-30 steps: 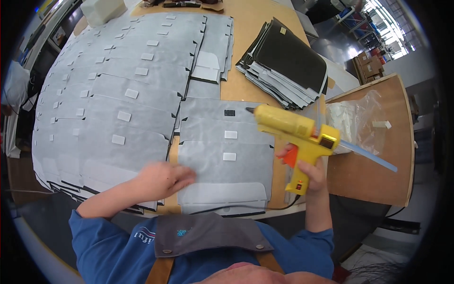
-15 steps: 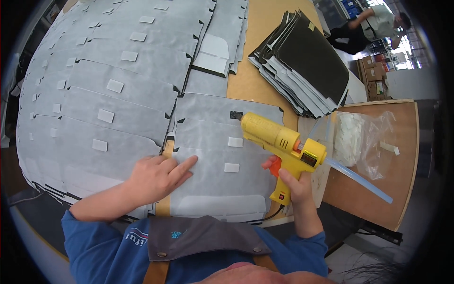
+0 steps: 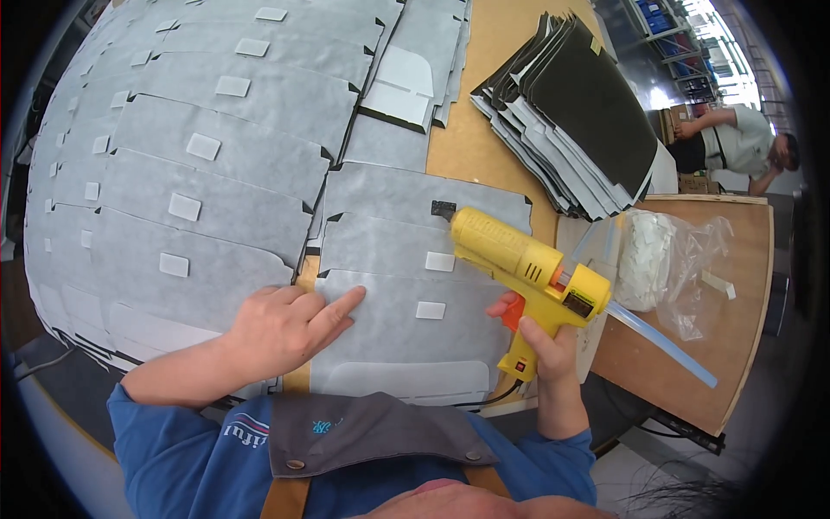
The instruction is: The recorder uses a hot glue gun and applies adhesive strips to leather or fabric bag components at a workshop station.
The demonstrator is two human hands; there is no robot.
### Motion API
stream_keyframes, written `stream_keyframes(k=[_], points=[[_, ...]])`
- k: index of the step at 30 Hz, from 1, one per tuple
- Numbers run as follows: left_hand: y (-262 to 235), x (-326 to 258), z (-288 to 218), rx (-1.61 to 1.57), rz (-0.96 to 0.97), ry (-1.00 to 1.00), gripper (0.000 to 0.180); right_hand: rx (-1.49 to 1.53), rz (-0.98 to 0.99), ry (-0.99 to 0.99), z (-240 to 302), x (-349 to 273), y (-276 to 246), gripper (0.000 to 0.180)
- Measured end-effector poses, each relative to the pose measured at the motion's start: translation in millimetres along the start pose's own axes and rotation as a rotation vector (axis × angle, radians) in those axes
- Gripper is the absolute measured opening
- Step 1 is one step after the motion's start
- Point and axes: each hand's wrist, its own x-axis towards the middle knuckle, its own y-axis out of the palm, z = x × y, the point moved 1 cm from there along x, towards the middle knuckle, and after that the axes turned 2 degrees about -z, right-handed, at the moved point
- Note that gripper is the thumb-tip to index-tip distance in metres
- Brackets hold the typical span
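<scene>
One yellow glue gun (image 3: 508, 249) sits in the right hand (image 3: 555, 350), which is wrapped round its handle at the orange trigger (image 3: 513, 313); it points at a black patch (image 3: 443, 208) on overlapping grey sheets (image 3: 389, 329) across the table (image 3: 467, 160), though whether its tip touches is hard to tell; the left hand (image 3: 290, 329), seemingly empty, rests with forefinger outstretched on the sheets; two white tags (image 3: 430, 310) lie nearer the person than the patch.
</scene>
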Motion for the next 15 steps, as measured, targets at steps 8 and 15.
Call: stream_keyframes(k=[8, 15], points=[[-0.2, 1.3, 0.6, -0.015, -0.001, -0.001, 0.048, 0.072, 0.006, -0.021, -3.3, 1.1, -1.2, 0.048], [-0.6, 1.8, 0.1, -0.021, 0.005, -0.003, 0.048, 0.012, -0.022, -0.004, -2.6, 6.4, 3.1, 0.048]])
